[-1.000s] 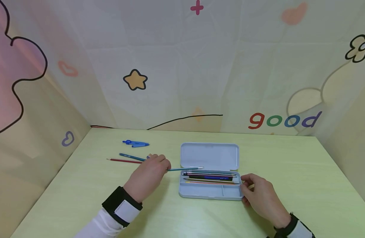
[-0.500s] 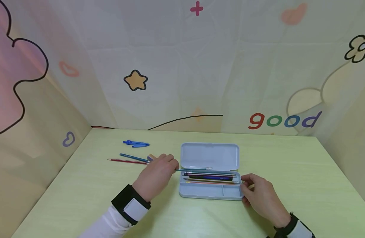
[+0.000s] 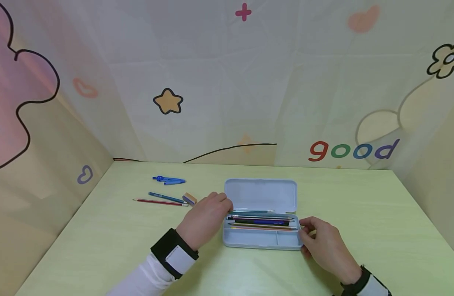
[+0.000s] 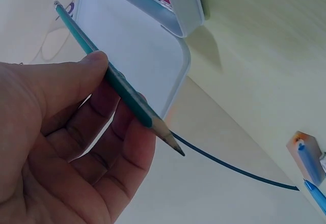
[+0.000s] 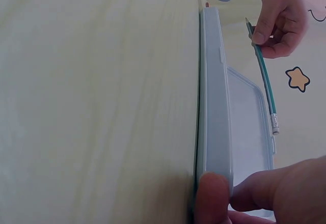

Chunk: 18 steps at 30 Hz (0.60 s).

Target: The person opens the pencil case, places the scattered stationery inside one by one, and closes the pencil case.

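A green pencil [image 4: 125, 89] with a sharpened tip is pinched between the thumb and fingers of my left hand [image 3: 206, 218]. Its eraser end points right, over the back of the open pencil case [image 3: 249, 242]. The case is pale blue, with its lid [image 3: 261, 194] tipped back. Several pencils and pens [image 3: 262, 222] lie side by side in its rear compartment; the front compartments hold nothing visible. My right hand [image 3: 325, 244] grips the case's right end, thumb and fingers on its wall, as the right wrist view shows.
Left of the case lie a red pencil [image 3: 160, 202], a blue pen [image 3: 165, 197] and an eraser [image 3: 190, 199] close together. Behind them is a blue compass [image 3: 169, 180]. A printed cloth backdrop [image 3: 219, 102] rises behind the table.
My left hand has moved right with the green pencil, from beside the loose items to the case's left rear corner, uncovering the eraser. My right hand has stayed on the case.
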### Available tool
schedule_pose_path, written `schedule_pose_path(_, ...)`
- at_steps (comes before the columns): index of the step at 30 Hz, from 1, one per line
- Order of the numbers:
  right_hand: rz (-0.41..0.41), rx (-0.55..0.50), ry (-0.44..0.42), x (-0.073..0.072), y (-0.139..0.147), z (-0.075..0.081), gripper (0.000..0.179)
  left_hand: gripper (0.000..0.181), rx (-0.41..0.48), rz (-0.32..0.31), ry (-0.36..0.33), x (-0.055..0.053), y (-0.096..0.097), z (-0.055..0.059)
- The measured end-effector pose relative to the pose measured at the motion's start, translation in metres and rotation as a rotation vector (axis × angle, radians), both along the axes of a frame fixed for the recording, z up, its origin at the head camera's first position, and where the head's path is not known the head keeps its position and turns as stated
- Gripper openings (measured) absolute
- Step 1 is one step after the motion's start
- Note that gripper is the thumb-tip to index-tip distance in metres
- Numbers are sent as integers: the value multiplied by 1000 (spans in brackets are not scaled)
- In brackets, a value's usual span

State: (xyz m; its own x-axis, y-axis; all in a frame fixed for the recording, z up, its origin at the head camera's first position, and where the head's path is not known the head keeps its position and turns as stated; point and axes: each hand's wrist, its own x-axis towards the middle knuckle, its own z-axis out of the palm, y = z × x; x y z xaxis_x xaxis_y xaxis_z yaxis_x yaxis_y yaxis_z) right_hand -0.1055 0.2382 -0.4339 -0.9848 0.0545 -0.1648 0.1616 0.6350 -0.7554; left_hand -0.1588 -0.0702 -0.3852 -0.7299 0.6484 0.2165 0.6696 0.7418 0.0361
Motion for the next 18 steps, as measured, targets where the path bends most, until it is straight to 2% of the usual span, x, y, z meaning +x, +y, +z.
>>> schedule_pose_path(4,1,-4,1,1,0,1,31,20,-3,-20,13,-1,5,0)
schedule_pose_path(11,5,-5,3,1,0,1,31,19,-6,-29,-14,-2,13,0)
schedule_pose_path(18,17,-9,25,1,1,1,31,18,-6,-50,-6,-5,21,-2)
